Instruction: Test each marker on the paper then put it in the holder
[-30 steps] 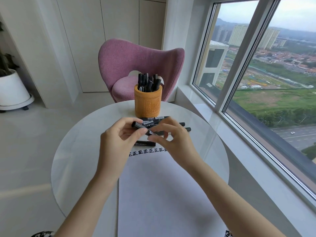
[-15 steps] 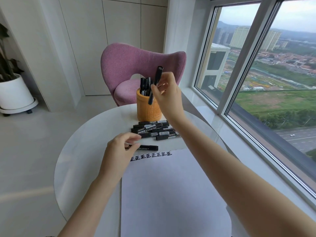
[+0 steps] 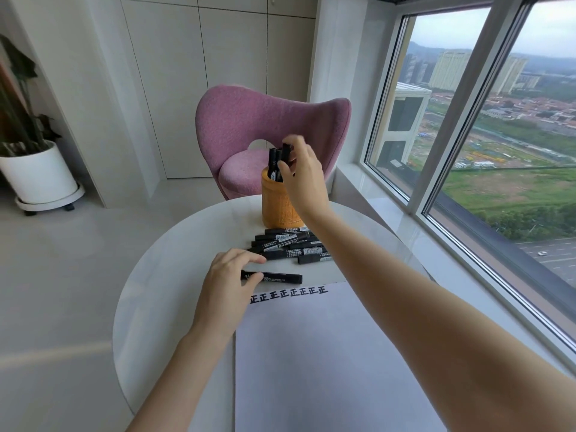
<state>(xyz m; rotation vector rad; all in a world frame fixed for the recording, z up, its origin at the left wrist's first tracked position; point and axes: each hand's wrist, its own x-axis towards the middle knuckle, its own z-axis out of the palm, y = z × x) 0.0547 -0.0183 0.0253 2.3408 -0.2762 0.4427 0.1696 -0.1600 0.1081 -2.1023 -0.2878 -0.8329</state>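
Head view. Round white table (image 3: pixel 174 275). The wooden holder (image 3: pixel 277 204) stands at the far edge with black markers upright inside. Right hand (image 3: pixel 300 179) reaches over the holder's mouth, fingers curled round an upright marker (image 3: pixel 286 151) among those inside; fingertips blurred. Loose markers (image 3: pixel 290 247) lie piled just near of the holder. Left hand (image 3: pixel 229 275) pinches the left end of a lone marker (image 3: pixel 277 278), which lies flat just beyond the paper (image 3: pixel 311 353). A row of black test marks (image 3: pixel 288 293) runs along the paper's far edge. Pink chair (image 3: pixel 249 120) behind the table.
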